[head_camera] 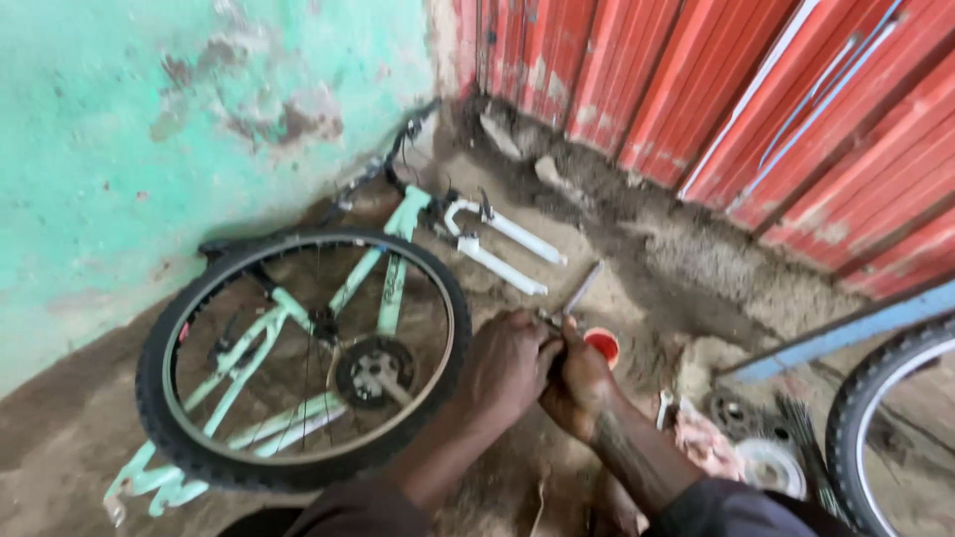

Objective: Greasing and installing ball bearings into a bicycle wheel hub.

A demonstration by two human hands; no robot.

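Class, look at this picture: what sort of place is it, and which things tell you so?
Probably an informal outdoor bicycle repair spot. A mint-green bicycle frame lies on the dirt ground beside a loose wheel, and both hands, left hand and right hand, work a metal part beside scattered bearings.

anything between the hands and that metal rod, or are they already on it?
Nothing visible in the way. The left hand and right hand are closed together around the lower end of the metal rod, whose free end sticks up past the knuckles. The red cup sits just behind the hands, the wheel to their left.
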